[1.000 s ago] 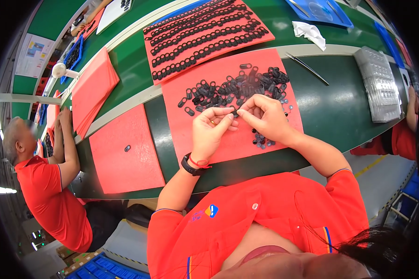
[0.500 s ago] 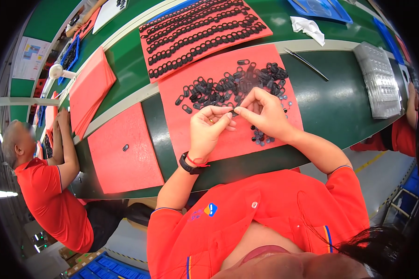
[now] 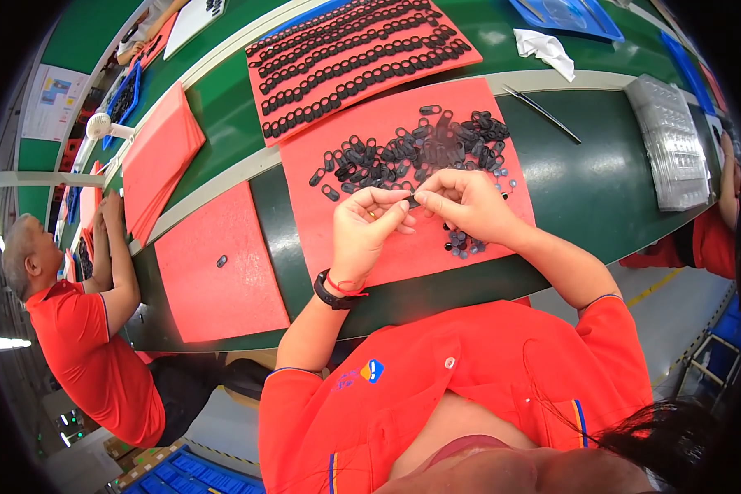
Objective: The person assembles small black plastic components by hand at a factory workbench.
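My left hand (image 3: 366, 230) and my right hand (image 3: 476, 207) meet fingertip to fingertip over a pink foam mat (image 3: 321, 239). The left thumb and forefinger pinch a small black oval part, mostly hidden by the fingers. Against that part the right thumb and forefinger are pressed together; whatever they hold is too small to make out. Just beyond the hands lies a loose heap of black oval parts (image 3: 370, 156), each with a ring-shaped opening. Small round dark discs (image 3: 463, 244) are scattered below my right hand and along the mat's right side.
A second pink mat (image 3: 354, 74) carries rows of black parts. One part (image 3: 221, 261) rests on the left mat (image 3: 214, 288). Tweezers (image 3: 543, 114), clear plastic trays (image 3: 667, 144), a white cloth (image 3: 545, 51) and a blue tray (image 3: 576, 16) lie rightward. A co-worker (image 3: 90, 329) sits at left.
My right hand has lowered slightly, its knuckles dropping toward me, while the fingertips stay together at the same spot. My left hand has shifted very little.
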Demonstrator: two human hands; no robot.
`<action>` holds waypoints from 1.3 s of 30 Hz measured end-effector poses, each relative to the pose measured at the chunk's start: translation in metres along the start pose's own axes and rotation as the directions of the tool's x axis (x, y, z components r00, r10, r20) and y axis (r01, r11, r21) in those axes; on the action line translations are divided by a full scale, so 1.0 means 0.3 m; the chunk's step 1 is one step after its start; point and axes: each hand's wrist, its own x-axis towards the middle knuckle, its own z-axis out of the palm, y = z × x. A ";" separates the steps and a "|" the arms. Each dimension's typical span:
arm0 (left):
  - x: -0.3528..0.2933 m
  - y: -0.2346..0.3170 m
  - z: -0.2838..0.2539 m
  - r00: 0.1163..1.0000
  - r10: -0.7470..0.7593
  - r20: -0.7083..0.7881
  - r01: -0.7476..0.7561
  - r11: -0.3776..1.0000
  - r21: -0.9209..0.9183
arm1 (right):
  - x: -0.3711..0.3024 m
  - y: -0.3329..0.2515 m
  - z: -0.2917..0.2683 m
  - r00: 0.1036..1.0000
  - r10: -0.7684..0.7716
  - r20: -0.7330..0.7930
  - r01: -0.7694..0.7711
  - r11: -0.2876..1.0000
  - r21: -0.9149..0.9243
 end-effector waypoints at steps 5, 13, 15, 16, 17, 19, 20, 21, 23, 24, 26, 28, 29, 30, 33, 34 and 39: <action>-0.002 0.004 0.008 1.000 -0.015 -0.004 0.014 1.000 -0.007 | 0.000 0.013 0.005 0.994 -0.105 -0.031 0.103 0.993 -0.061; -0.008 0.000 0.014 1.000 -0.019 0.014 0.020 1.000 -0.019 | -0.006 0.016 0.009 0.990 -0.121 -0.075 0.114 0.990 -0.087; -0.005 -0.003 0.009 0.999 -0.028 0.017 0.028 0.999 -0.020 | -0.002 0.015 0.010 0.990 -0.119 -0.081 0.110 0.988 -0.106; -0.003 -0.003 0.007 0.999 -0.036 0.021 0.036 0.999 -0.021 | -0.001 0.014 0.010 0.989 -0.119 -0.087 0.107 0.986 -0.125; -0.003 -0.004 0.008 0.999 -0.035 0.022 0.036 0.999 -0.021 | -0.002 0.012 0.011 0.989 -0.119 -0.088 0.108 0.986 -0.125; -0.004 -0.005 0.009 0.999 -0.039 0.022 0.039 0.999 -0.013 | -0.005 0.009 0.011 0.990 -0.110 -0.092 0.097 0.986 -0.139; -0.004 -0.003 0.010 0.999 -0.039 0.023 0.039 0.999 -0.012 | -0.005 0.011 0.010 0.990 -0.110 -0.093 0.097 0.986 -0.139; -0.004 -0.002 0.012 0.999 -0.042 0.029 0.042 0.999 -0.008 | -0.004 0.016 0.009 0.989 -0.115 -0.095 0.100 0.983 -0.154; -0.003 -0.001 0.011 0.998 -0.045 0.034 0.046 0.999 -0.005 | -0.003 0.018 0.007 0.988 -0.120 -0.096 0.102 0.980 -0.168; -0.003 -0.001 0.009 0.998 -0.046 0.037 0.047 0.999 -0.007 | -0.003 0.014 0.005 0.993 -0.081 -0.085 0.071 0.991 -0.114; -0.001 -0.002 0.004 0.998 -0.048 0.038 0.048 0.999 -0.009 | -0.002 0.003 0.000 0.997 -0.041 -0.071 0.037 0.998 -0.059; 0.000 -0.002 -0.001 0.998 -0.054 0.036 0.054 0.999 -0.006 | -0.001 -0.011 -0.005 0.996 0.093 -0.008 -0.092 0.994 0.063; 0.001 -0.001 0.000 0.998 -0.054 0.035 0.054 0.999 -0.007 | -0.002 -0.011 -0.006 0.996 0.093 -0.007 -0.093 0.994 0.063; 0.001 -0.001 0.001 0.998 -0.057 0.035 0.057 0.998 -0.007 | -0.003 -0.011 -0.006 0.997 0.083 -0.003 -0.083 0.994 0.064; 0.001 0.001 0.004 0.997 -0.065 0.032 0.065 0.998 -0.003 | -0.001 -0.003 -0.005 0.998 0.064 0.004 -0.064 0.996 0.065; 0.001 0.001 0.005 0.997 -0.070 0.031 0.070 0.998 0.001 | 0.000 0.003 -0.004 0.998 0.055 0.007 -0.055 0.996 0.065; 0.000 -0.002 0.007 0.996 -0.081 0.042 0.081 0.997 0.006 | 0.006 0.034 0.002 1.000 0.016 0.006 -0.016 0.998 0.054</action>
